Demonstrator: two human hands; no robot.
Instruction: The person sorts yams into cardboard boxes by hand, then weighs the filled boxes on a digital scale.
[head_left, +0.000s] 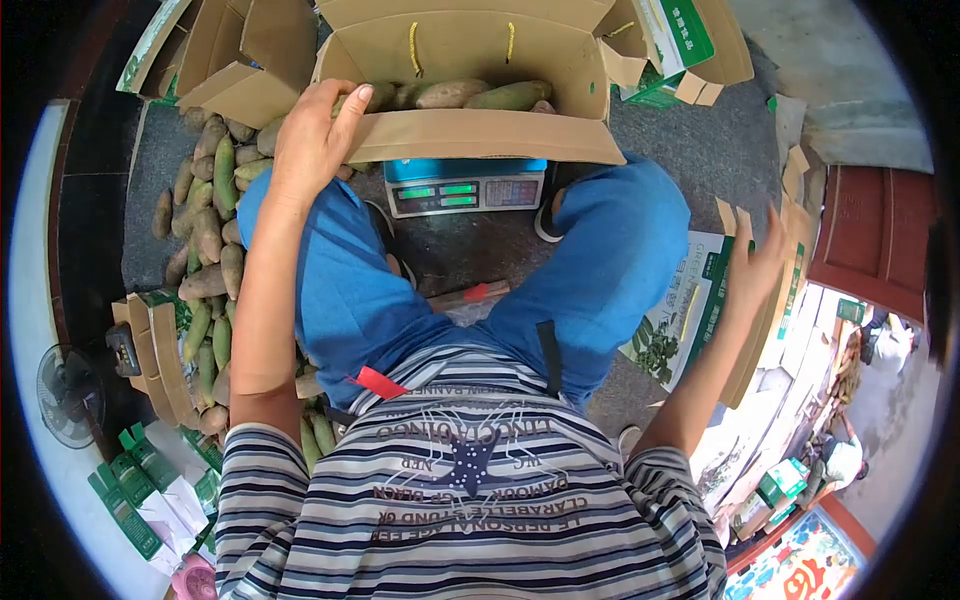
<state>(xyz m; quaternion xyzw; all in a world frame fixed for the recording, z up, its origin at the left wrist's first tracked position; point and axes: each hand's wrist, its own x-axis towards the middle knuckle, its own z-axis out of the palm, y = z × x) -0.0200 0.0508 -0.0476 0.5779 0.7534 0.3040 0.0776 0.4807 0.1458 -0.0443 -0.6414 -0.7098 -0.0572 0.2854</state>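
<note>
My left hand grips the left front corner of an open cardboard box, the thumb lying over the edge of its front flap. Inside the box lie several long brown and green vegetables, partly hidden by the flap. The box rests on a blue-topped digital scale with lit green displays, between my knees. Out to the right, my right hand is raised with fingers spread and nothing in it. It is nearest to the printed green-and-white cardboard and the brown carton pieces beside it.
A large pile of the same vegetables covers the floor at my left. More open cartons stand at the back left, with another at the back right. At far left are a fan and green boxes. People work at far right.
</note>
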